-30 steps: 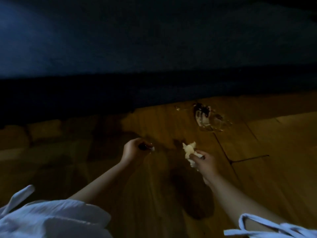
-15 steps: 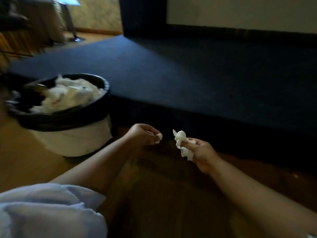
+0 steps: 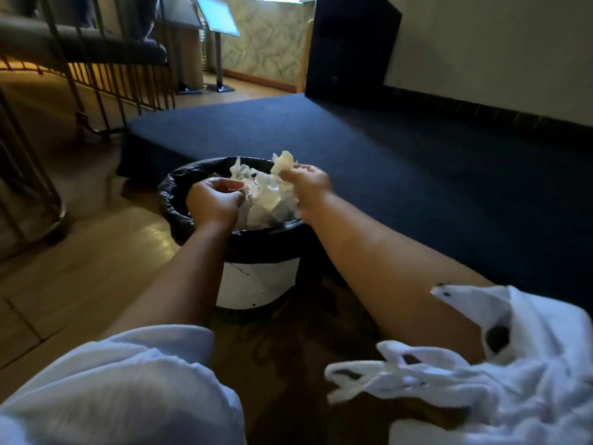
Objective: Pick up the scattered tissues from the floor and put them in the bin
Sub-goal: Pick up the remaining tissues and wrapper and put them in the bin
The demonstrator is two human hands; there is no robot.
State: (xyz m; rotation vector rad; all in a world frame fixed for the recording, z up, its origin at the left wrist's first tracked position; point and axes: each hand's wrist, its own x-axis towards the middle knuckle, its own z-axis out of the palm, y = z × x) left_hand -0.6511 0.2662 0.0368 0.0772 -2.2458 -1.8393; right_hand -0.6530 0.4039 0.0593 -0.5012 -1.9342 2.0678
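A white bin [image 3: 256,281] with a black liner [image 3: 175,191] stands on the wooden floor, heaped with crumpled white tissues [image 3: 269,203]. Both my hands hover over its opening. My right hand [image 3: 308,184] grips a crumpled tissue [image 3: 283,164] that sticks up above the bin's far rim. My left hand [image 3: 213,200] is over the near left part of the bin, fingers curled, with a small tissue scrap [image 3: 245,187] pinched at its fingertips; the scrap is barely visible.
A low dark blue carpeted platform [image 3: 417,175] runs behind and to the right of the bin. A metal railing [image 3: 106,75] stands at the left. A black cabinet [image 3: 349,49] and a stand with a screen [image 3: 218,17] are at the back. My white sleeves fill the bottom.
The view swung from the floor by the platform up to the bin. Both hands, still holding their tissues, moved left and forward until they came over the bin's opening.
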